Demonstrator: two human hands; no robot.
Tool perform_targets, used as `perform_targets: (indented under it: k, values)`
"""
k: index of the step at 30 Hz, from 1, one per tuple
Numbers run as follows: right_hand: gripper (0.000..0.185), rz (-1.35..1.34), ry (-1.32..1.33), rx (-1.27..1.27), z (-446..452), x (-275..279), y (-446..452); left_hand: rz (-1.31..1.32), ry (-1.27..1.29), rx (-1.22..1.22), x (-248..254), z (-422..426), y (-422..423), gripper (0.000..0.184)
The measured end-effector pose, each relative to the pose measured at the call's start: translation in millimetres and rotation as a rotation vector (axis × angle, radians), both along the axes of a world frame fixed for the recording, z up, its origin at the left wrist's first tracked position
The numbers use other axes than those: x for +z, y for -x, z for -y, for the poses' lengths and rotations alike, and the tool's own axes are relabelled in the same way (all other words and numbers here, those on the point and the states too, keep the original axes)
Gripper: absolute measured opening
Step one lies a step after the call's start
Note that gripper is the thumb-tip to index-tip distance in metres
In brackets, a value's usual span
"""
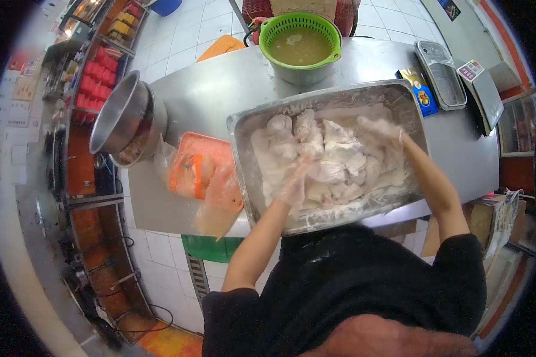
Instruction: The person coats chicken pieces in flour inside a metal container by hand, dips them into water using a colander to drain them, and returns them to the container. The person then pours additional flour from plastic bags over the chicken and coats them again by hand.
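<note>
**The left hand (295, 184) and the right hand (388, 131) were in a deep metal tray (242, 157) of white-coated pieces (340, 137)**

From where I stood, a shelf rack against the left side of the room held rows of red packets (96, 80). On the near end of a steel table (202, 107), a large metal bowl (109, 122) sat tilted in a second bowl (159, 119), with something brownish inside that I could not make out.

Right of the bowls lay a shallow orange tray (211, 140), with a crumpled clear plastic bag (217, 208) on it that draped past its lower edge. An orange band (198, 175) showed at the bag's left part.

Just beside it, the deep metal tray took up the middle of the table, set at a slant. The pieces were heaped near its centre on a bed of white powder (262, 160). The left hand, in what looked like a thin clear glove, was low over the left side of the heap. Its fingers blurred into the pieces, so I could not tell whether it gripped one. Behind the tray, a green colander (335, 55) of cloudy liquid sat in a metal pot (304, 74).

The right hand, dusted white, was at the heap's upper right; its grip, too, I could not tell. The person wore a black shirt (363, 268).

Beyond the tray's right corner were a blue-and-yellow packet (423, 95), a rectangular container (449, 83) and a flat grey object (488, 101).
</note>
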State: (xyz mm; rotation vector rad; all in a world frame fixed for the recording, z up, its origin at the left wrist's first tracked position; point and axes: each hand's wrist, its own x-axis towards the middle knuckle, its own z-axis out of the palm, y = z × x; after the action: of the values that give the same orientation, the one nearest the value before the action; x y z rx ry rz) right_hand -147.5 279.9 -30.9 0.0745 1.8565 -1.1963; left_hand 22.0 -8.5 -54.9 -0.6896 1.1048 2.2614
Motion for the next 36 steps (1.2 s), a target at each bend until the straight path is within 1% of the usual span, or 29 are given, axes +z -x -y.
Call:
perform_targets:
  k: [1,2,3,4,5,6,7,8,12,13,14,17,19,20,21,22,23,24,25,26,27,28,29,30,31,32,34,35,36]
  values:
    - [0.084,0.004,0.000,-0.002,3,0,-9,0.002,-0.022,-0.015,-2,-6,4,0.057]
    - [0.075,0.060,-0.159,0.056,34,37,-24,0.002,-0.033,-0.025,-2,-13,9,0.059]
    - [0.065,0.120,-0.316,0.111,50,56,-34,0.004,-0.047,-0.036,-4,-17,12,0.060]
    - [0.065,0.126,-0.311,0.104,48,45,-37,0.010,-0.067,-0.042,-6,-21,16,0.061]
    - [0.055,-0.033,-0.172,0.251,45,23,-37,0.003,-0.122,-0.041,-9,-26,17,0.063]
    - [0.050,-0.116,-0.097,0.322,42,-8,-36,-0.027,-0.211,-0.025,-13,-29,18,0.064]
    - [0.045,-0.202,-0.023,0.388,38,-40,-36,-0.123,-0.429,0.009,-13,-27,24,0.063]
    - [0.045,-0.216,0.037,0.407,38,-44,-39,-0.129,-0.424,0.000,-2,-27,29,0.063]
    - [0.048,-0.231,0.347,0.334,58,-18,-74,-0.094,0.113,0.169,115,-21,19,0.055]
    - [0.049,-0.260,0.415,0.314,62,-14,-80,-0.083,0.183,0.187,115,-17,16,0.054]
    - [0.050,-0.301,0.415,0.319,63,-10,-84,-0.068,0.253,0.203,115,-12,13,0.053]
    - [0.044,-0.562,-0.004,0.581,58,9,-64,-0.100,0.236,0.316,68,8,5,0.052]
    - [0.044,-0.723,0.154,0.349,55,42,-46,-0.422,0.449,0.356,56,21,2,0.059]
    - [0.044,-0.724,0.153,0.347,54,52,-36,-0.464,0.680,0.327,67,26,7,0.061]
    - [0.046,-0.555,-0.109,0.346,54,60,-25,-0.481,0.920,0.302,77,30,11,0.064]
    - [0.050,-0.379,-0.364,0.339,53,63,-16,-0.450,0.826,0.299,65,33,18,0.061]
    - [0.050,-0.386,-0.363,0.337,56,51,-7,-0.422,0.733,0.296,49,37,29,0.058]
    - [0.050,-0.469,-0.365,0.379,63,24,0,-0.393,0.641,0.289,32,42,40,0.056]
    - [0.056,-0.547,-0.366,0.418,70,0,3,-0.360,0.549,0.278,15,47,49,0.053]
    - [0.056,-0.552,-0.365,0.415,78,-19,8,-0.330,0.456,0.271,1,51,58,0.050]
    - [0.056,-0.695,-0.302,0.585,89,-35,13,-0.298,0.363,0.266,-7,53,62,0.048]
    - [0.056,-0.837,-0.233,0.761,99,-41,18,-0.300,0.364,0.274,-11,54,62,0.048]
    - [0.056,-0.840,-0.225,0.766,112,-39,13,-0.211,0.144,0.313,-14,54,61,0.047]
    - [0.054,-0.347,0.066,0.276,129,-36,6,-0.173,0.038,0.330,-15,50,60,0.046]
    - [0.053,-0.081,0.216,0.053,136,-32,2,-0.129,-0.065,0.350,-16,47,59,0.046]
    - [0.053,0.165,0.345,-0.205,143,-29,-2,-0.185,-0.040,0.368,-16,33,47,0.041]
    - [0.051,-0.005,0.269,0.046,141,-13,-6,-0.235,-0.014,0.379,23,20,29,0.037]
    - [0.051,-0.098,0.226,0.170,137,-2,-2,-0.133,-0.125,0.341,84,9,29,0.038]
    - [0.050,-0.180,0.179,0.290,131,6,-4,-0.070,-0.183,0.317,98,6,29,0.039]
